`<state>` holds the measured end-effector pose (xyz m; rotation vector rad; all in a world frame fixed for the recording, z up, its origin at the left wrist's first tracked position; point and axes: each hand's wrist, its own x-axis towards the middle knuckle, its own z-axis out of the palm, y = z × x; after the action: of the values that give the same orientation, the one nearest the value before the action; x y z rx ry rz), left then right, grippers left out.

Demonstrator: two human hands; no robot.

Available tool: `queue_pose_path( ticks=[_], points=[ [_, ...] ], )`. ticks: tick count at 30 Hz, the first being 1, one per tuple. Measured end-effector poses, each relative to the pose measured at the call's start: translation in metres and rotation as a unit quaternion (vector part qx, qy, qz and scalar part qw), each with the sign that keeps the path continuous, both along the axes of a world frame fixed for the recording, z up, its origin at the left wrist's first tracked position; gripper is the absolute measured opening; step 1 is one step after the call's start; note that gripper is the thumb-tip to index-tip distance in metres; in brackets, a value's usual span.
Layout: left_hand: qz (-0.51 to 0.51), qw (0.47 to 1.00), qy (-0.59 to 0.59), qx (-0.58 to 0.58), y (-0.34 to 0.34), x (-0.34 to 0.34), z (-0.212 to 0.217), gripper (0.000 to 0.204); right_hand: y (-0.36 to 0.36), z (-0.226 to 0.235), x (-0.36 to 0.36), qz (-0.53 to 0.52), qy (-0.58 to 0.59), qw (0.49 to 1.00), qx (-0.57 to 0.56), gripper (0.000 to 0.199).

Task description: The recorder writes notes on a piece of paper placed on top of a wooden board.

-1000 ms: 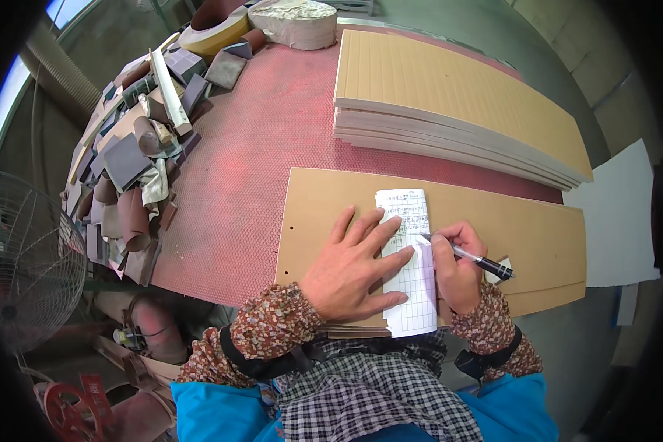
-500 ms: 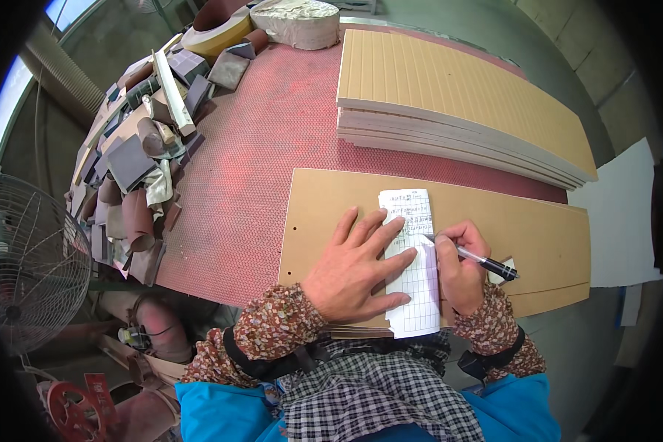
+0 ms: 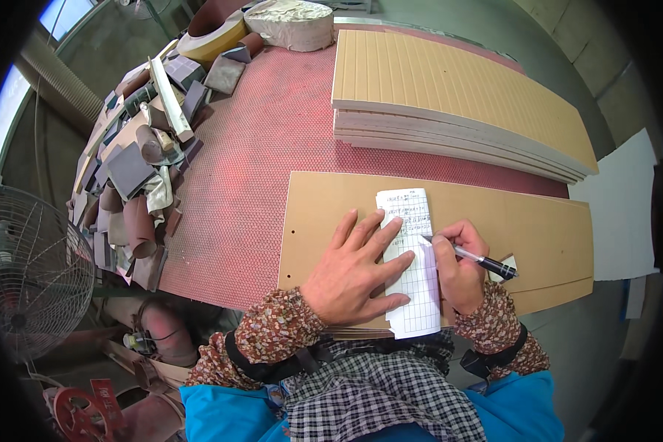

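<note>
A narrow sheet of grid paper [image 3: 418, 295] with handwriting on its upper part lies on a flat tan board [image 3: 331, 202]. Across the paper's left side rests my left hand [image 3: 357, 269], fingers spread and flat, pressing on both paper and board. My right hand [image 3: 460, 265] grips a pen [image 3: 479, 259] with a clear barrel and black end. The pen's tip meets the paper near its right edge, just below the written lines. A small pale piece [image 3: 510, 264] lies on the board beyond the pen, partly covered by it.
A stack of grooved tan panels [image 3: 457, 81] stands at the far right on the red textured table [image 3: 250, 140]. Sandpaper pieces, blocks and rolls [image 3: 132, 173] are heaped at the left. A wire-caged fan [image 3: 33, 272] stands off the table's left side. White sheet material [image 3: 622, 214] is at right.
The view has shifted very slightly. Both hands, the paper and the pen keep nearly the same places, with the pen tip still on the paper.
</note>
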<state>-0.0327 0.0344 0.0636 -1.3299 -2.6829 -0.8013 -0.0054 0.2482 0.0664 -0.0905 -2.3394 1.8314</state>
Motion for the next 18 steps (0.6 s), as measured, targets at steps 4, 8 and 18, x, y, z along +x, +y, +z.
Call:
queue_pose_path(
  ticks=[4,8,18],
  points=[
    [0.001,1.0,-0.003,0.006,0.0002,0.0004,-0.0004,0.057,0.0002,0.0003,0.0002,-0.006,-0.009,1.0,0.011,0.011],
    [0.002,1.0,-0.005,0.009,0.0003,0.0001,-0.0007,0.056,0.0004,0.0006,0.0001,0.001,-0.005,1.0,0.011,0.011],
    [0.0,1.0,-0.004,0.01,0.0001,-0.0002,-0.0007,0.057,-0.0001,0.0012,0.0002,0.0,-0.007,1.0,-0.001,0.011]
  ],
)
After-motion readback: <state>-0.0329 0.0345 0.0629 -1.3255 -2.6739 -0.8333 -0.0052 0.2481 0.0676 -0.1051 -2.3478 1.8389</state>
